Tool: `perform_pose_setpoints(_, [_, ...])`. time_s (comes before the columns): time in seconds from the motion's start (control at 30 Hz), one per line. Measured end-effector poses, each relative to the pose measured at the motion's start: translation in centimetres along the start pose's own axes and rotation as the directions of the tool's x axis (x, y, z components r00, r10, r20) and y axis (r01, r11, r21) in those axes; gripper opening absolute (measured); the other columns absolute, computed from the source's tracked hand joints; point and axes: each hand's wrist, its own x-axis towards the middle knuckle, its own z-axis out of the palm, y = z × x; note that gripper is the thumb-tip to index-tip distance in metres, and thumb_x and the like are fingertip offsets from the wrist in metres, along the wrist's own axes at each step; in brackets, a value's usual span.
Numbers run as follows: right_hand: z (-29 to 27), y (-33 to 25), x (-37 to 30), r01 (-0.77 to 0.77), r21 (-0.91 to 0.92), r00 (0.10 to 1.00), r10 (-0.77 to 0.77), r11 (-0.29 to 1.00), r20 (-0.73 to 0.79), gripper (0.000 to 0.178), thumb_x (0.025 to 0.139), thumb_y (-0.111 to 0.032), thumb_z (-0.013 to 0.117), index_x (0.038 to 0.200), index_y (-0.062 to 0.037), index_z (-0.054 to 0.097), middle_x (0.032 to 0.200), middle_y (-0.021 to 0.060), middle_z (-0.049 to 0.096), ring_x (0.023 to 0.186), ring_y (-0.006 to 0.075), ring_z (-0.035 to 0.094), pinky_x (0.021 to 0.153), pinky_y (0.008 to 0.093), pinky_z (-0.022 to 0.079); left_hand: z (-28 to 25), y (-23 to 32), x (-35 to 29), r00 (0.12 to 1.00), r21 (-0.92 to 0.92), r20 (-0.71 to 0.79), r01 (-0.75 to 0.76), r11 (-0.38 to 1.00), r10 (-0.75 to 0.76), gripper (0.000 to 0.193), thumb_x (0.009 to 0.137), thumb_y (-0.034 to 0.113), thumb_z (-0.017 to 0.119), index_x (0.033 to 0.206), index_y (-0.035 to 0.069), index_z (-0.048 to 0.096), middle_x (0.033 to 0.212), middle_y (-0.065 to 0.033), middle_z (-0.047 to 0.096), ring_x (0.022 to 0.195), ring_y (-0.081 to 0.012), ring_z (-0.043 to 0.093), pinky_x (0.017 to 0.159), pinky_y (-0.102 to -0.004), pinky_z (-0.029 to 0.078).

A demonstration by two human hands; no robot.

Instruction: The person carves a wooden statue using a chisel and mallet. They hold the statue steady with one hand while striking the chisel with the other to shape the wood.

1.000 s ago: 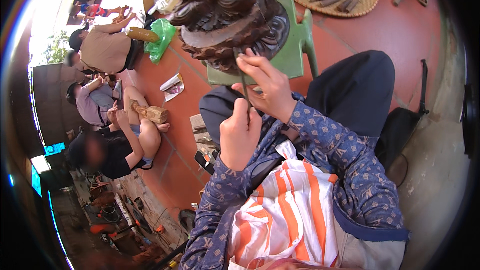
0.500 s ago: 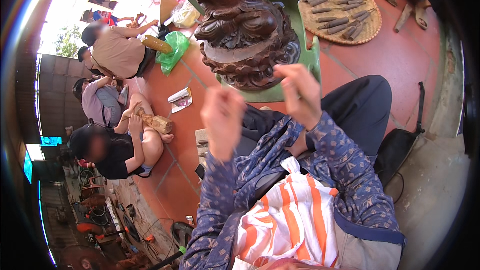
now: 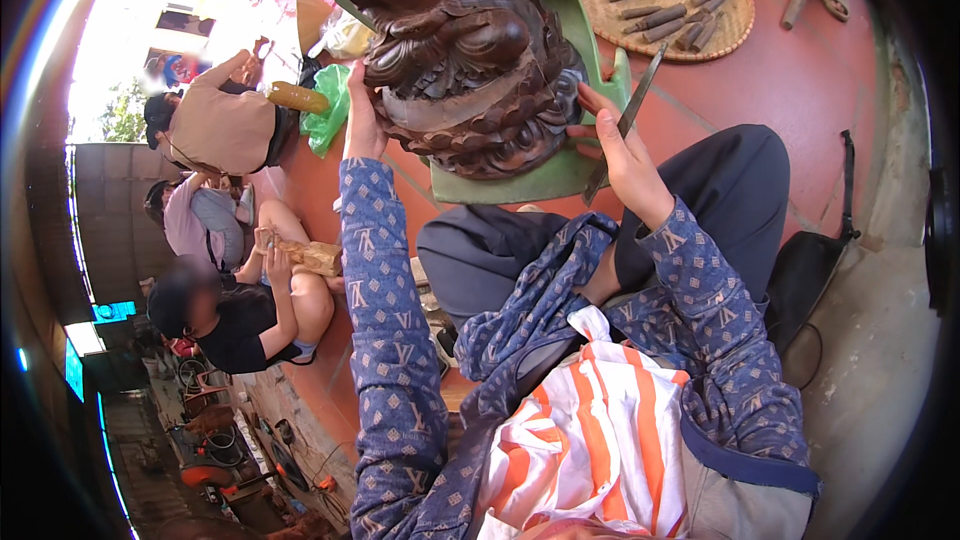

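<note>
Carved statue point(image 3: 462, 55), 1 pc., dk. brown: stands on green chair point(image 3: 490, 190), directly ahead of us. Our L grip point(image 3: 364, 122): fingers extended, laid agst. statue's side on our L. Our R grip point(image 3: 630, 162): closed round 1 flat metal tool point(image 3: 643, 90), slanting; fingertips by statue's lower R edge, contact unclear. Adj.: round woven tray point(image 3: 744, 22) w/ asst. handled tools point(image 3: 660, 17), on red tile floor point(image 3: 705, 90), upper R.

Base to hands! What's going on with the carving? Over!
Left hand at left side of dark carving. Right hand by its right side, holding flat tool. Carving on green chair; chair arm close to tool.
</note>
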Motion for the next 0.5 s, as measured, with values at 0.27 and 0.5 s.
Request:
perform_pose_setpoints(0.27, [0.6,0.4,0.8,0.178,-0.042,0.983,-0.180,0.983,-0.024,0.058,0.107,-0.040,0.035,0.145,0.0047,0.037,0.139,0.0156,0.050,0.116,0.0217,0.055,0.102,0.0338,0.042,0.1,0.1,-1.5,0.983,0.039,-0.091,0.162,0.986,-0.158,0.074,0.090,0.069,0.042,0.134,0.010,0.052,0.123,-0.0092,0.062,0.105,-0.0217,0.064,0.084,-0.0362,0.055])
perform_pose_setpoints(0.5, [-1.1,-0.5,1.9,0.089,-0.045,0.993,-0.085,0.995,0.084,0.061,0.107,-0.043,0.029,0.136,0.0080,0.045,0.102,0.0157,0.071,0.101,0.0173,0.064,0.089,0.0285,0.050,-0.7,-1.9,-7.9,0.979,0.008,-0.202,0.005,1.000,-0.004,0.079,0.093,0.073,0.033,0.139,0.010,0.046,0.129,-0.0069,0.059,0.108,-0.0237,0.063,0.086,-0.0384,0.055])
